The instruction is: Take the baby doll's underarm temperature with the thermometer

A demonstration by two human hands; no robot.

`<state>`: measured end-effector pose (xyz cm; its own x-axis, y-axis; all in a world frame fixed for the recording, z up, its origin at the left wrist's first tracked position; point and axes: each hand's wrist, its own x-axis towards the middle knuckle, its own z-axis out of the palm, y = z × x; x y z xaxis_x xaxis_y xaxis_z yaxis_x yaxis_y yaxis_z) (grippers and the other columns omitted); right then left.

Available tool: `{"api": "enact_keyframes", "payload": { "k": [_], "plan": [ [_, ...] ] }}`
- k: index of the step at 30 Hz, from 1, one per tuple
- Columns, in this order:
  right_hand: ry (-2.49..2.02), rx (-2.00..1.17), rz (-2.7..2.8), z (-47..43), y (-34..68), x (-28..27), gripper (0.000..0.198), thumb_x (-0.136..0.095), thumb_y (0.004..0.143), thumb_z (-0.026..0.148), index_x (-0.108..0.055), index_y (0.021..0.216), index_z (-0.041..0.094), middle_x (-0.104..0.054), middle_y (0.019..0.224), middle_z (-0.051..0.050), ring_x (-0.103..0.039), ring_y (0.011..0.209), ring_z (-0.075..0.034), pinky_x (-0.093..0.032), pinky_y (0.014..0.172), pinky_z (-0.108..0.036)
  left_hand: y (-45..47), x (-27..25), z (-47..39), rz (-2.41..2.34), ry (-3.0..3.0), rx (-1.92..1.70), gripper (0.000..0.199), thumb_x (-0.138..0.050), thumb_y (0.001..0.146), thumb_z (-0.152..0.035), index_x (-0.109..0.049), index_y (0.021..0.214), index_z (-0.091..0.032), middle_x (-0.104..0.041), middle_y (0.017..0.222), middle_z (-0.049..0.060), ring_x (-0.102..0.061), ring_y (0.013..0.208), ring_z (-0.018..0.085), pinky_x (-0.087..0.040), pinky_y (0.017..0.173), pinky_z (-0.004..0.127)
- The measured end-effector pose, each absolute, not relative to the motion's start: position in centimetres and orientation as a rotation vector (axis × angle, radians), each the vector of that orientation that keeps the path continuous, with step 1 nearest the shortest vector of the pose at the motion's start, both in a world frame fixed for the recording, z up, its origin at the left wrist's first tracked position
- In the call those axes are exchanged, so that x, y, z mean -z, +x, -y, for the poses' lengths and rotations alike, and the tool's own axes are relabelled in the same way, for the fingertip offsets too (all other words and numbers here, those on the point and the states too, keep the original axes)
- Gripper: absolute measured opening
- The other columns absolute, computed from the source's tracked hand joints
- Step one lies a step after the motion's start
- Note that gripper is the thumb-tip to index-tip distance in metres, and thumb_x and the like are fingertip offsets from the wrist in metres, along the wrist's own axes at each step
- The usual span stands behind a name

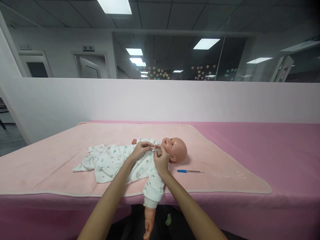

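A baby doll [178, 148] lies on its back, head to the right, in a white printed baby outfit [112, 163]. My left hand [142, 149] is at the doll's upper chest, fingers pinched at the outfit's neckline. Just below the chin, my right hand [162, 159] pinches the same neckline from the other side. A thin white strip of the neckline shows between my fingertips; whether it is a tie or the edge cannot be made out. One doll arm [149, 218] hangs over the table's front edge, under my right wrist.
A thermometer-like stick with a blue end [190, 171] lies right of my right forearm. Under the doll is a peach mat [57, 156], spread on a pink-covered table [287, 160]. Behind the table stands a low white partition [160, 101].
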<state>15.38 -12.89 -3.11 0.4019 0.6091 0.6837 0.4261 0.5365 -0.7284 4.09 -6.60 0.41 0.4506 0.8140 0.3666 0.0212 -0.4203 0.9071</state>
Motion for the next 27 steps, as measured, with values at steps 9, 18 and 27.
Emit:
{"api": "enact_keyframes", "payload": {
  "k": [9,18,27],
  "plan": [
    [-1.069,-0.048,1.276,12.77,15.48,3.27,0.025,-0.040,0.078,0.017,-0.056,0.097,0.017,-0.063,0.082,-0.004,-0.049,0.054,-0.011,-0.039,0.054,-0.023,4.02,-0.38,6.42,-0.696,1.847,-1.078,0.012,-0.061,0.064,-0.019,-0.067,0.072,-0.013,-0.065,0.072,0.004,-0.058,0.074,0.015,-0.044,0.072,0.026],
    [-1.036,-0.008,1.252,12.82,15.44,3.06,0.015,-0.040,0.078,0.016,-0.055,0.074,0.017,-0.056,0.072,-0.002,-0.045,0.053,-0.010,-0.038,0.055,-0.023,3.98,-0.65,6.51,-0.638,1.848,-1.001,0.009,-0.059,0.064,-0.019,-0.062,0.070,-0.013,-0.060,0.070,0.002,-0.054,0.072,0.013,-0.040,0.070,0.024],
    [-1.089,0.110,1.374,12.78,15.27,3.37,0.014,-0.047,0.075,0.019,-0.059,0.083,0.016,-0.056,0.080,-0.004,-0.049,0.062,-0.012,-0.040,0.059,-0.024,3.90,-0.36,6.29,-0.563,1.661,-0.996,0.024,-0.063,0.064,-0.022,-0.055,0.085,-0.014,-0.061,0.068,-0.001,-0.055,0.065,0.010,-0.040,0.065,0.022]
  ]
}}
